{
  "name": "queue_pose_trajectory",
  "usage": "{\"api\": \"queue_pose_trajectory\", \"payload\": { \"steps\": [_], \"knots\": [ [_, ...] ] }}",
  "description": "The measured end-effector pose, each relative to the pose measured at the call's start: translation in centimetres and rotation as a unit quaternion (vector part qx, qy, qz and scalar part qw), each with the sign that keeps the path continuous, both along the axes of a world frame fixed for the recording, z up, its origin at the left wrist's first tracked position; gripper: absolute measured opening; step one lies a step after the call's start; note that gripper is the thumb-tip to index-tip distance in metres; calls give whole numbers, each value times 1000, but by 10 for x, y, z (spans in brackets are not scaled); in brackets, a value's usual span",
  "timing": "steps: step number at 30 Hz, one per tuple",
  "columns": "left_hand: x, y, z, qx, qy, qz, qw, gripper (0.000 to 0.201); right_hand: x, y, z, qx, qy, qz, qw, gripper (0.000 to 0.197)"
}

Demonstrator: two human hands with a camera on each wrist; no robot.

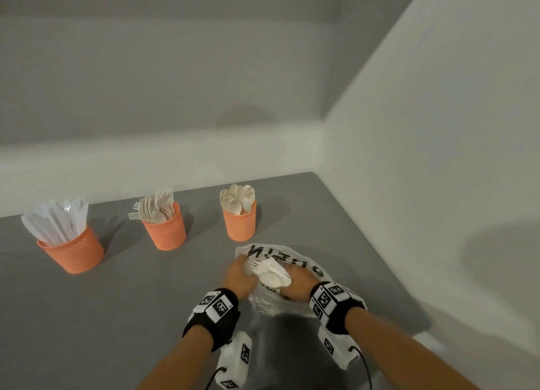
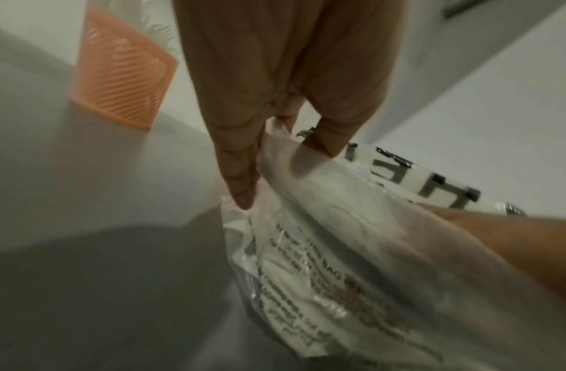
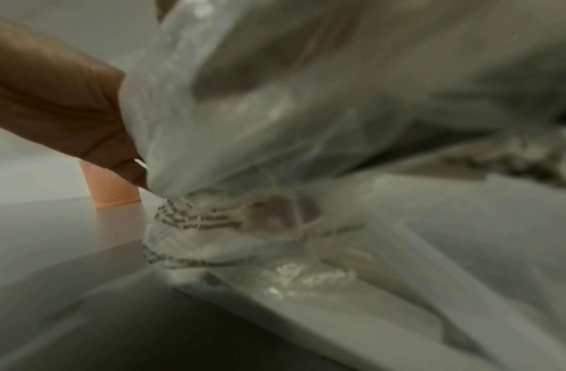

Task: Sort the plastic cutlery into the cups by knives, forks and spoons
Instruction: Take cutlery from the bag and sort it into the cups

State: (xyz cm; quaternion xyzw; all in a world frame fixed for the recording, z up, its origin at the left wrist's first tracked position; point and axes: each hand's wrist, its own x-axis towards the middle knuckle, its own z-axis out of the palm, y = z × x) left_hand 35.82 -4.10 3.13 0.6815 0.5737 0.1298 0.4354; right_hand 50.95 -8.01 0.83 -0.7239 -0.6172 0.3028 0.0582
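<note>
Lower centre of the frame, both hands, left hand (image 1: 240, 275) and right hand (image 1: 298, 284), grip a clear plastic bag (image 1: 287, 258) of cutlery (image 1: 270, 272) on the grey surface (image 1: 117, 302); three orange cups (image 1: 166, 231) stand mid-left

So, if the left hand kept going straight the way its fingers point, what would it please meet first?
Probably the cup of spoons: the left hand, gripping the plastic bag, points roughly toward it across bare table, though depth is unclear.

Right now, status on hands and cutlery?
Left hand and right hand both gripping plastic bag. Loose cutlery bunched between them. Three cups filled. Nothing blocking.
</note>
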Motion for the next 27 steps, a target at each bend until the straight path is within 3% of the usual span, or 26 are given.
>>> {"api": "queue_pose_trajectory", "payload": {
  "steps": [2,6,14,19,22,25,27],
  "knots": [
    [1,0,-1,-7,-40,7,999,53,-3,0,-3,-6,-15,2,1000,22],
    [2,-2,-2,-22,-83,2,996,55,-8,10,-15,12,-3,4,1000,27],
    [2,8,7,47,19,1,999,53,-4,1,-3,98,39,10,994,37],
    [14,9,15,52,15,1,999,50,9,-9,8,155,116,-29,981,40],
    [25,5,19,24,-34,-2,999,51,14,-12,11,168,184,-76,966,40],
    [35,2,24,-10,-72,-13,997,50,18,-7,17,186,238,-128,945,14],
    [37,0,26,-44,-110,-14,993,44,18,-1,26,225,288,-175,914,10]
  ]
}}
